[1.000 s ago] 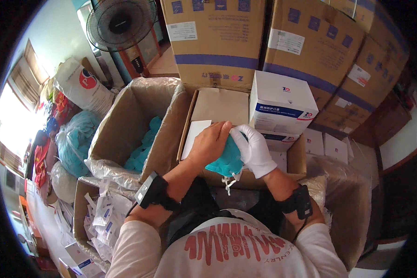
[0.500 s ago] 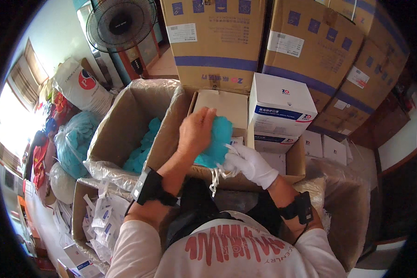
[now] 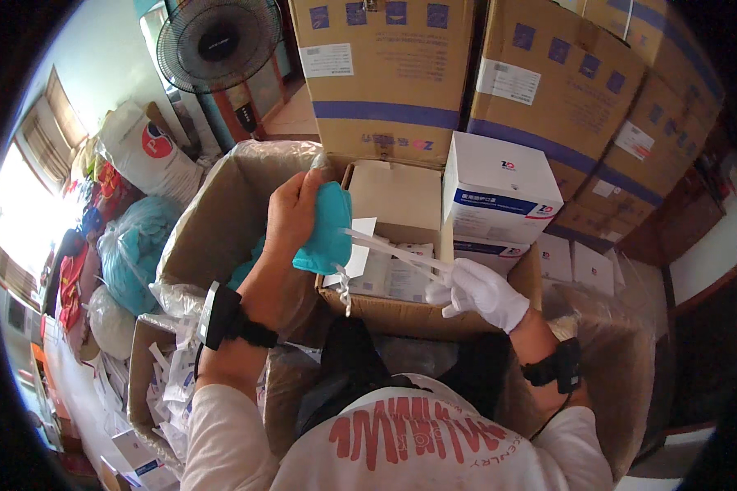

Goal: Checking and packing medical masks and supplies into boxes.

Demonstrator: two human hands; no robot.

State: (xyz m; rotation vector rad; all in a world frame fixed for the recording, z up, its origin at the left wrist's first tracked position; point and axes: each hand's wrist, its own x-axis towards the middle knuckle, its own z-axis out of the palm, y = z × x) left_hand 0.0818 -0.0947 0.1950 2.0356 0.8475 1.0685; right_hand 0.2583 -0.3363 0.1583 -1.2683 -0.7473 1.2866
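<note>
My bare left hand (image 3: 290, 214) grips the upper left edge of a teal face mask (image 3: 331, 225), held over the left side of a cardboard box (image 3: 401, 321). My right hand (image 3: 490, 296), in a white glove, pinches white straps (image 3: 395, 250) and holds them stretched between the mask and its fingers. A second bunch of white strap (image 3: 344, 293) dangles twisted from the mask's lower edge. Beneath lie white printed packets (image 3: 411, 278) inside the box, beside a white carton with an open flap (image 3: 395, 195).
White and blue cartons (image 3: 504, 180) are stacked at the box's right. A large lined carton (image 3: 201, 200) with teal masks stands left; another carton (image 3: 139, 385) holds white packets. Tall brown cartons (image 3: 385, 78) and a fan (image 3: 219, 45) stand behind.
My left hand has carried the mask left. My right hand has moved right and slightly down, drawing the straps out taut. More of the packets in the box now show.
</note>
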